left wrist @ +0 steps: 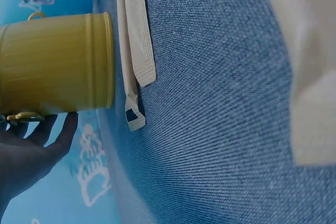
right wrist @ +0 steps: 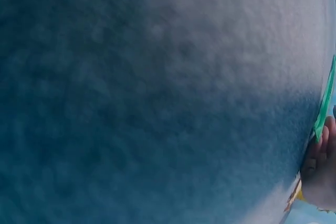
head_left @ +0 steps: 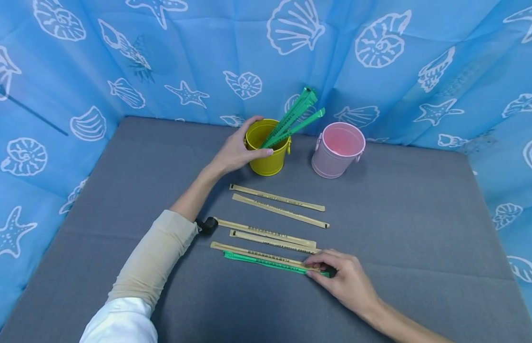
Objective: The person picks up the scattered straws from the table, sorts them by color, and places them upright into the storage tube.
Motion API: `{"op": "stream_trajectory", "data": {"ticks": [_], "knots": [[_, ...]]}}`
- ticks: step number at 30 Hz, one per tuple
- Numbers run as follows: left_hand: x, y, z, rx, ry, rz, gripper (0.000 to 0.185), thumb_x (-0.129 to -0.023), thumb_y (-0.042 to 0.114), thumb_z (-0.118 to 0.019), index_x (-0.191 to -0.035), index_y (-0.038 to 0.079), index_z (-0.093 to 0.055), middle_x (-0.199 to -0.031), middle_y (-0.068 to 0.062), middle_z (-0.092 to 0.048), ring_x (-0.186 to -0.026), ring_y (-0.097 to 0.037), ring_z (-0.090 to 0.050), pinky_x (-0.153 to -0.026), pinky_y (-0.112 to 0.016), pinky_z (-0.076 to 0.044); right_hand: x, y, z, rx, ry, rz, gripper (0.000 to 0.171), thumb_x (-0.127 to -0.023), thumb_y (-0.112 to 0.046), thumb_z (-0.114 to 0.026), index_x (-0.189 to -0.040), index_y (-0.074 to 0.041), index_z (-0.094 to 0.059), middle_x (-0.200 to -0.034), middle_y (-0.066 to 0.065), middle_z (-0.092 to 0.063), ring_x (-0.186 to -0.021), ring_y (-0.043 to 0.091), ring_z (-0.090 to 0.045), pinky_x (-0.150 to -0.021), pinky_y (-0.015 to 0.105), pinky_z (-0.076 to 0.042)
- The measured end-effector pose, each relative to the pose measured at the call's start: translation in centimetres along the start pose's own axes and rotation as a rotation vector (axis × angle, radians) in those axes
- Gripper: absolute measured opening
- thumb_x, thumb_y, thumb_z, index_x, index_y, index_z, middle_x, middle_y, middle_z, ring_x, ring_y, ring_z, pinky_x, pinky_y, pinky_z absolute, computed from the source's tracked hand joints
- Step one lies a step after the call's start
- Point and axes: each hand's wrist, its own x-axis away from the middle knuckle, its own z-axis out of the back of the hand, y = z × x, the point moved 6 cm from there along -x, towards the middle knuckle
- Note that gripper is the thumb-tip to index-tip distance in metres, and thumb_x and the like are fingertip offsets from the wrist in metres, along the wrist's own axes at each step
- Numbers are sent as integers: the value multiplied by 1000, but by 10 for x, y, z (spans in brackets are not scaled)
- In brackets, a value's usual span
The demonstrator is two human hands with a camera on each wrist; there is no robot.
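Note:
My left hand grips the yellow bucket from its left side, the thumb at the near rim and the fingers behind; the left wrist view shows fingers against the bucket. Several green paper-wrapped straws lean inside it. On the table my right hand pinches the right end of a green wrapped straw, which lies along a beige wrapped straw. Its fingertips cover part of both ends. In the right wrist view the green straw meets the fingers of the right hand.
A pink bucket stands right of the yellow one. More beige wrapped straws lie in rough rows on the grey table. A blue shell-print curtain hangs behind and at the sides. A black wrist device sits at the left wrist.

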Motion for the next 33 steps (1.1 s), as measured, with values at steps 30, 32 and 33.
{"op": "stream_trajectory", "data": {"ticks": [30,32,33], "knots": [[0,-2,1,-7,12,14,89,-83,49,-77,-155,29,-28,-159,-2,-31,-140,-29,-37,-107,-54,-35,-10,-12,5,-46,9,97,26,-77,3,-82,-91,-17,-78,-92,-5,-72,-87,13,-68,-80,17,-51],[0,-2,1,-9,13,11,89,-83,49,-77,-155,29,-28,-159,-1,-32,-139,-28,-37,-107,-54,-35,-13,-13,9,-58,6,92,25,-77,5,-82,-91,-16,-79,-92,-5,-71,-88,13,-68,-77,18,-53],[0,-2,0,-9,12,8,89,-83,48,-77,-155,29,-28,-159,-1,-31,-140,-28,-37,-107,-54,-35,-15,-14,11,-69,6,84,25,-76,6,-82,-90,-15,-79,-93,-4,-71,-88,13,-68,-75,19,-53]]}}
